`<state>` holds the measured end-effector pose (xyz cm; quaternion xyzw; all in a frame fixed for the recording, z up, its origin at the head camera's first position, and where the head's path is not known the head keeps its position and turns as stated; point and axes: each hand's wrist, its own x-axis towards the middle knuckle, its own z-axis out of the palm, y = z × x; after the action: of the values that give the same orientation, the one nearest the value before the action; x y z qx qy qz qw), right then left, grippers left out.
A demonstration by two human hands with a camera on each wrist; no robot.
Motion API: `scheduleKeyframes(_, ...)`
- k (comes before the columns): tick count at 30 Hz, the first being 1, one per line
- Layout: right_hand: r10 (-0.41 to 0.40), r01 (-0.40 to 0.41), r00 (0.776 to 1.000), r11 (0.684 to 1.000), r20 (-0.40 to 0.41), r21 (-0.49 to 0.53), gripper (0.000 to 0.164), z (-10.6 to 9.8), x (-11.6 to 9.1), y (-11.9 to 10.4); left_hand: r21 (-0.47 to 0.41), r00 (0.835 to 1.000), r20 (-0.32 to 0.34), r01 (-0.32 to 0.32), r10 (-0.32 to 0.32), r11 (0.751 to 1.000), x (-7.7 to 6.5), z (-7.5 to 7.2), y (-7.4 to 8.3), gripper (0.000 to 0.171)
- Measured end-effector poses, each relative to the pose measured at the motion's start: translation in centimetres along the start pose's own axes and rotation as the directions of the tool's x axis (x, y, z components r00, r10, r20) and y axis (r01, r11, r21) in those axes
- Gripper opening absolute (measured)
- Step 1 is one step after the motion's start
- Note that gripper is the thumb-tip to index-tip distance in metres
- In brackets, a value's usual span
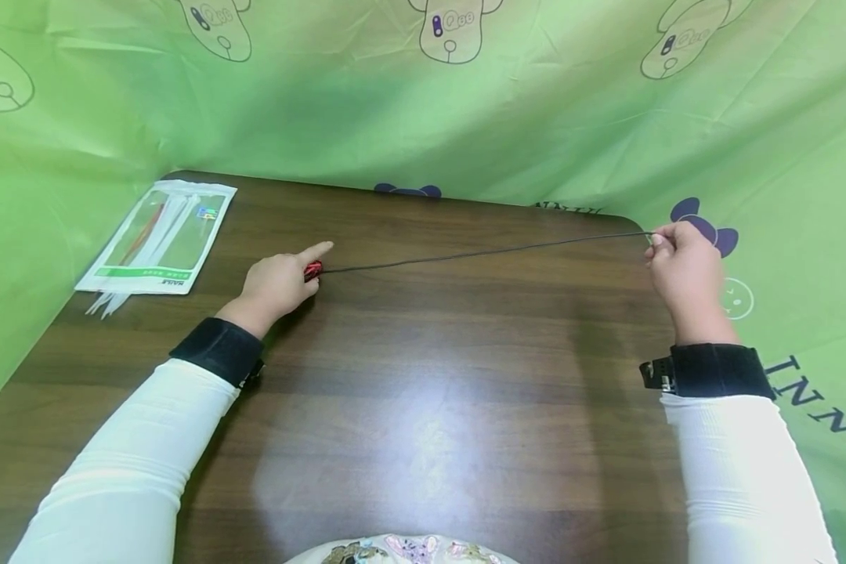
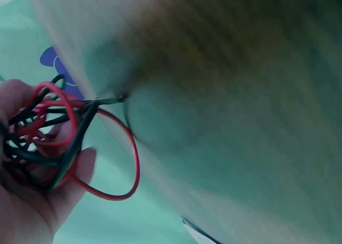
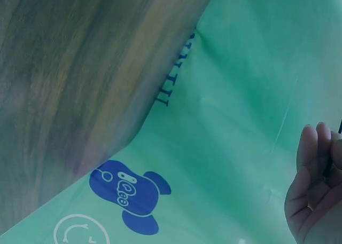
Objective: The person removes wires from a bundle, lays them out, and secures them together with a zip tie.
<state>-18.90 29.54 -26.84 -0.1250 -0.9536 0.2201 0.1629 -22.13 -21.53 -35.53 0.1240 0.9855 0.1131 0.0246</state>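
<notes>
My left hand (image 1: 276, 286) holds a tangled bundle of red and black wires (image 2: 67, 132), its index finger stretched out to the right. One red loop hangs out past the fingers in the left wrist view. A single dark wire (image 1: 479, 253) runs from the bundle across to my right hand (image 1: 687, 266), nearly straight above the table. The thumb and fingers of the right hand pinch that wire near its end. Only part of the right hand (image 3: 315, 185) shows at the edge of the right wrist view.
A clear-fronted packet of white cable ties (image 1: 158, 235) lies at the table's back left, some tips poking out of its lower end. The brown wooden table (image 1: 430, 352) is bordered by a green printed cloth (image 1: 324, 102) behind and at both sides.
</notes>
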Motion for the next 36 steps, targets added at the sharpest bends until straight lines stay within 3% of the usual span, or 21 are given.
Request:
scheduleKeyframes(2, -0.007, 0.007, 1.0, 1.0, 0.002, 0.002, 0.03, 0.1, 0.1, -0.1, 0.017, 0.999, -0.01, -0.03, 0.03, 0.999, 0.0, 0.2, 0.0, 0.051)
scheduleKeyframes(9, -0.001, 0.001, 1.0, 1.0, -0.015, -0.003, 0.033, 0.0, 0.2, -0.7, 0.038, 0.993, -0.092, -0.073, 0.077, 0.997, 0.0, 0.2, -0.1, 0.019)
scheduleKeyframes(15, 0.03, -0.03, 1.0, 1.0, 0.009, -0.006, 0.035, 0.1, 0.4, -0.4, -0.033, 0.998, -0.06, -0.038, 0.036, 0.999, 0.1, -0.3, -0.2, 0.026)
scheduleKeyframes(20, 0.024, -0.023, 0.999, 1.0, 0.028, -0.018, 0.034, 0.4, 0.5, 0.4, -0.069, 0.996, -0.062, -0.064, 0.06, 0.996, 0.1, -0.6, -0.3, 0.033)
scheduleKeyframes(30, 0.015, -0.014, 0.999, 0.999, 0.034, -0.028, 0.031, 1.4, 0.4, 1.6, -0.128, 0.988, -0.127, -0.108, 0.092, 0.986, 0.1, -0.4, -0.5, 0.024)
scheduleKeyframes(36, 0.016, -0.014, 0.998, 0.999, 0.064, -0.039, 0.03, 2.2, -0.1, 2.2, -0.169, 0.994, -0.101, -0.062, 0.045, 0.984, 0.1, -0.6, -0.3, 0.025)
